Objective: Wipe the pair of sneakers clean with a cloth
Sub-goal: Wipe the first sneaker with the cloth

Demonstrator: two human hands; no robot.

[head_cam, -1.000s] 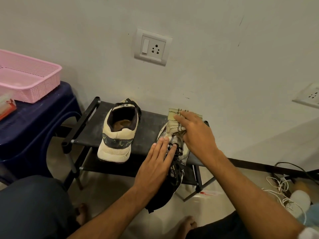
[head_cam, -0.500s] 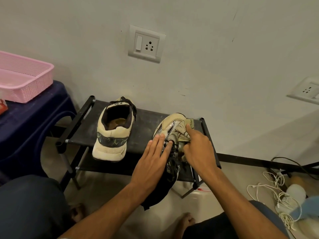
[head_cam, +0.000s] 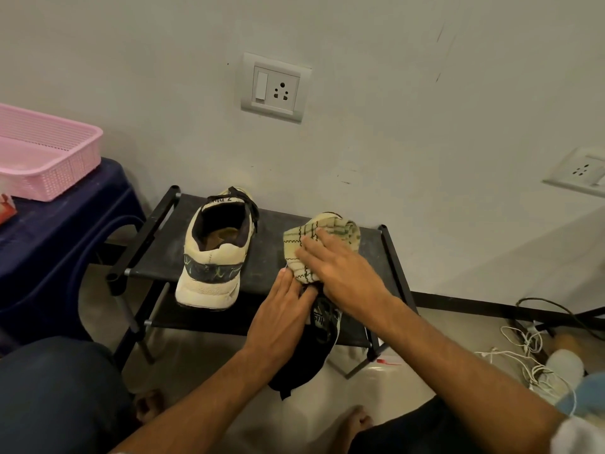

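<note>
A cream sneaker (head_cam: 214, 253) stands heel toward me on the left of a black shoe rack (head_cam: 157, 250). The second sneaker (head_cam: 322, 326) lies on the rack's right side, its dark opening hanging over the front edge and its toe hidden under a cream checked cloth (head_cam: 309, 237). My right hand (head_cam: 340, 270) lies flat on the cloth with straight fingers, pressing it onto the toe. My left hand (head_cam: 281, 319) rests on the sneaker's left side, fingers straight along the laces.
A dark blue plastic stool (head_cam: 59, 244) with a pink basket (head_cam: 49, 155) stands left of the rack. Wall sockets (head_cam: 275, 88) sit above and at right. White cables (head_cam: 530, 358) lie on the floor at right. My knees and bare feet are below.
My right hand has spread the cloth back over the sneaker's toe, which was bare half a second ago. The left hand has stayed on the sneaker's side.
</note>
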